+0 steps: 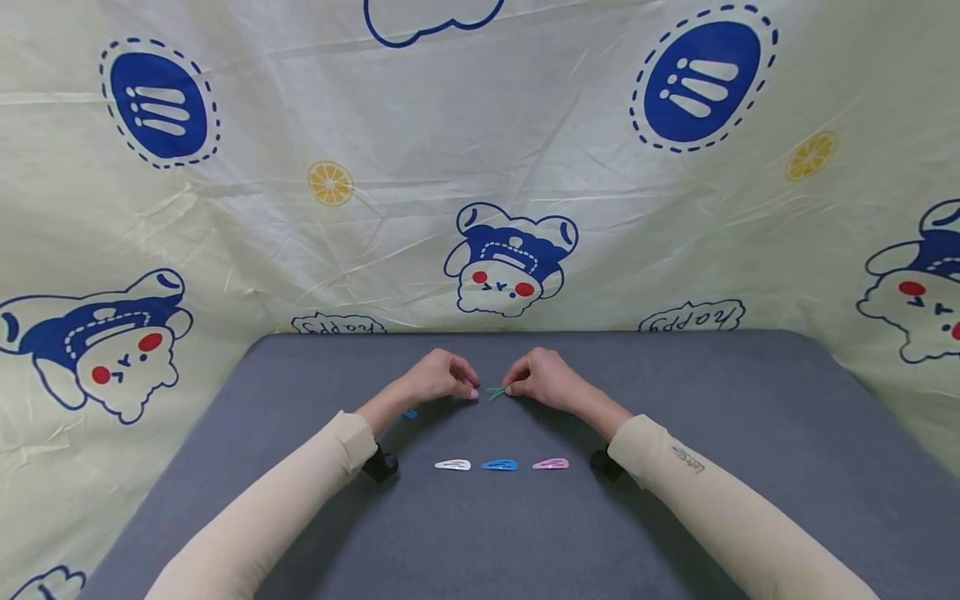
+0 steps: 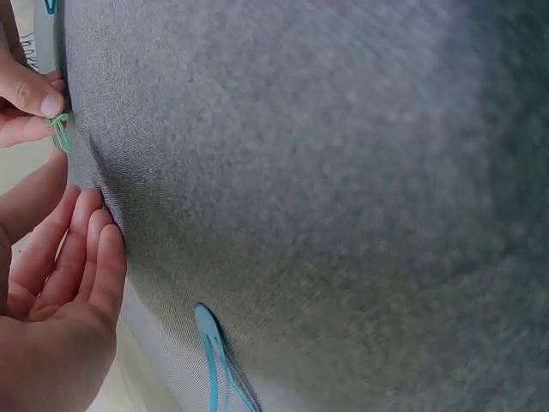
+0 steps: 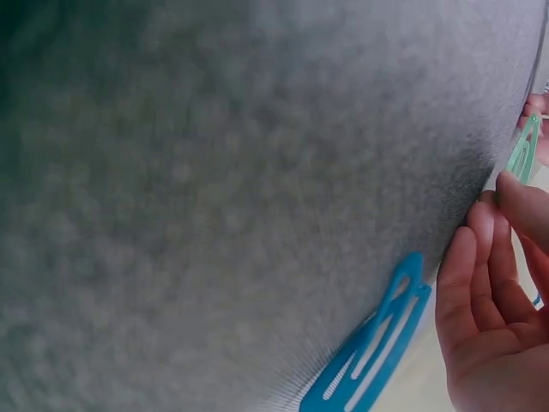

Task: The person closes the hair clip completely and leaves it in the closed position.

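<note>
My right hand (image 1: 551, 380) pinches a small green hair clip (image 1: 496, 392) between thumb and fingertips; its thin arms stand splayed apart and point toward the left hand. My left hand (image 1: 444, 375) is close beside the clip, fingers loosely bent, with a small gap showing in the head view. A blue snap clip (image 2: 219, 356) lies on the table under the left wrist and shows partly past it in the head view (image 1: 409, 413). Near the right hand, another blue clip (image 3: 369, 343) appears in the right wrist view, its frame parted.
Nearer the body, a white clip (image 1: 453, 465), a blue clip (image 1: 499, 465) and a pink clip (image 1: 551, 464) lie in a row on the grey table (image 1: 480, 542). Behind the far edge hangs a printed cloth (image 1: 405, 258).
</note>
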`<state>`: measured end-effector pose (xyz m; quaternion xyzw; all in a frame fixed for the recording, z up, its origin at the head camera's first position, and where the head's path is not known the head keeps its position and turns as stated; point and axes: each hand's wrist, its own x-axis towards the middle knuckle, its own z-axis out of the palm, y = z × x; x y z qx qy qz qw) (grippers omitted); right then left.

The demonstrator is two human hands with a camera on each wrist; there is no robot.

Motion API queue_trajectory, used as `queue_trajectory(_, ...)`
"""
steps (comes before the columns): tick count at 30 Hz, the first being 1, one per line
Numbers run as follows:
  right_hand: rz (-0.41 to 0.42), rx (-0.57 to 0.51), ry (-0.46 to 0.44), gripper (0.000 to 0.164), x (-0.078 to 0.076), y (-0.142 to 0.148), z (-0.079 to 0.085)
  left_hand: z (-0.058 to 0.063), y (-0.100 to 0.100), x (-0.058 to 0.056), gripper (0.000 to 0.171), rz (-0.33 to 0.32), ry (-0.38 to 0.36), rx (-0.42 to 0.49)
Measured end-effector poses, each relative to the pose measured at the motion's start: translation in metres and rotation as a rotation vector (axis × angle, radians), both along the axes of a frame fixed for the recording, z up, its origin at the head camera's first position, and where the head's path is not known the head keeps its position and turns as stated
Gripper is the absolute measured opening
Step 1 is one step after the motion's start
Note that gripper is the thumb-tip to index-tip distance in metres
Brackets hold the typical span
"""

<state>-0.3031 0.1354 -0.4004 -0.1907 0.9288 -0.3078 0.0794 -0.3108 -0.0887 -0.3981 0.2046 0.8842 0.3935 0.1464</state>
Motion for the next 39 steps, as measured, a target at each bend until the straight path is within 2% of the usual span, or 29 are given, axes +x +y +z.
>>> queue_trajectory(8, 0.024, 0.013, 0.041, 0.005, 0.007, 0.001, 0.003, 0.000, -0.003, 0.003, 0.017, -0.009, 0.020, 0.005)
queue_trajectory(17, 0.008, -0.043, 0.072, 0.006, 0.021, 0.002, 0.008, 0.001, 0.001, 0.017, 0.016, -0.039, 0.119, 0.017)
queue_trajectory(26, -0.012, -0.086, 0.091, 0.007, 0.038, 0.004, 0.016, 0.005, 0.006, 0.025, 0.022, -0.072, 0.099, 0.043)
queue_trajectory(30, -0.010, -0.097, 0.138, 0.008, 0.044, 0.006, 0.018, 0.006, 0.003, 0.028, 0.024, -0.075, 0.104, 0.052)
queue_trajectory(39, -0.028, -0.157, 0.211, 0.008, 0.056, 0.011, 0.021, 0.014, -0.004, 0.035, 0.029, -0.036, 0.143, 0.095)
